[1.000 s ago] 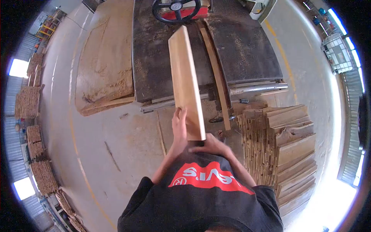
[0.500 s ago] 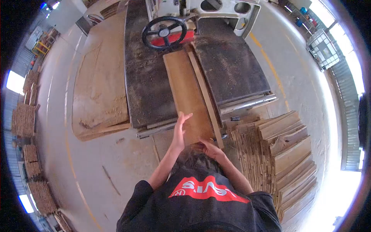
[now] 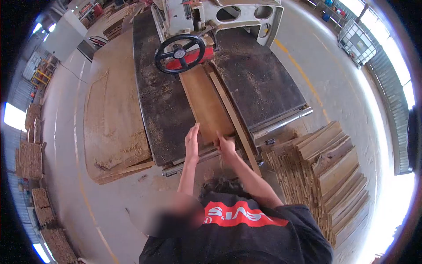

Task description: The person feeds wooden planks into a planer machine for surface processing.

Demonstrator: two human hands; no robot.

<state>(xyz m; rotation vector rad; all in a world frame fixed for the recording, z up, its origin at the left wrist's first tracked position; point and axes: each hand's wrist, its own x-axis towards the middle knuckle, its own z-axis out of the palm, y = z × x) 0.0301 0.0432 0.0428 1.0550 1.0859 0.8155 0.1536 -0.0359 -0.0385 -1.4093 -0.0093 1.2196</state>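
Observation:
A flat wooden board [image 3: 205,99] lies on the dark, sawdust-strewn machine table [image 3: 160,105], its far end by the red part [image 3: 190,59] beneath a black handwheel [image 3: 179,53]. My left hand [image 3: 192,138] is beside the board's left edge, fingers stretched out and holding nothing. At the near end, my right hand [image 3: 226,144] grips the board, its thumb towards the top face; the other fingers are partly hidden and blurred. Along the board's right side runs a narrow wooden strip [image 3: 235,121], apart from my right hand.
Stacked boards [image 3: 327,167] stand on the floor at the right, close to the table's front edge. A broad wooden panel [image 3: 110,110] with sawdust adjoins the table's left side. The white machine body [image 3: 246,13] rises at the back. Wood piles [image 3: 30,160] line the far left.
The board has slid forward, its far end now partly under the handwheel. Both hands have moved forward and left with it. The view has shifted slightly.

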